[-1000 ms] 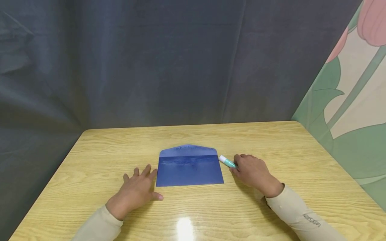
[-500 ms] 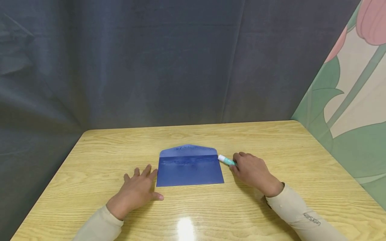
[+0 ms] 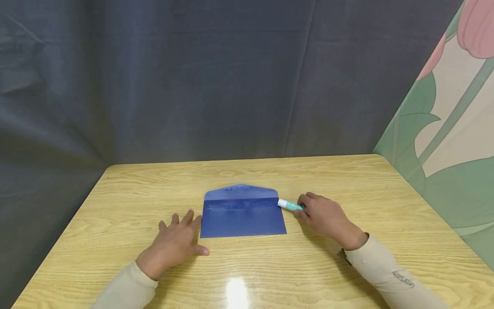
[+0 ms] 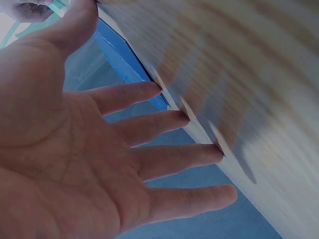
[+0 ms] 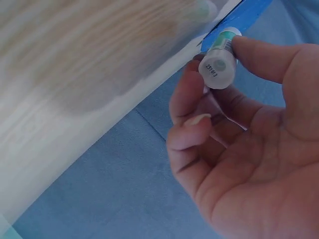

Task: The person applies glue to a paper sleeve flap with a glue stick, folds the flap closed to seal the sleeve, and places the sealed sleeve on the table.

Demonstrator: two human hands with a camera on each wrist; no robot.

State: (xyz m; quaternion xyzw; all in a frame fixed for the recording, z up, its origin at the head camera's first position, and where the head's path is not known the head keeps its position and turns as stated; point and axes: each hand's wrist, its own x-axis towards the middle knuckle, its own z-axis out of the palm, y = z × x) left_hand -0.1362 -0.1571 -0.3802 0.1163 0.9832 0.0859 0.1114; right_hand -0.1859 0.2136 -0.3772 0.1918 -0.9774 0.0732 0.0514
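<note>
A dark blue envelope (image 3: 243,219) lies flat on the table, its flap (image 3: 241,192) opened away from me, with darker smeared marks on the flap and below the fold. My right hand (image 3: 326,216) pinches a teal glue stick (image 3: 290,205) between thumb and fingers. The stick's white end points left, at the envelope's upper right corner; whether it touches is hard to tell. Small print shows on its translucent base (image 5: 218,70) in the right wrist view. To the left, my left hand (image 3: 173,242) is spread with fingers straight, its index fingertip at the envelope's left edge.
The wood-grain table (image 3: 247,266) has rounded far corners. A dark cloth (image 3: 204,86) hangs behind it and along the left. On the right stands a panel (image 3: 455,141) with a painted flower pattern.
My right hand has shifted slightly up, and the glue stick has turned a little flatter, its white end now nearer the envelope's edge. My left hand and the envelope stay in place.
</note>
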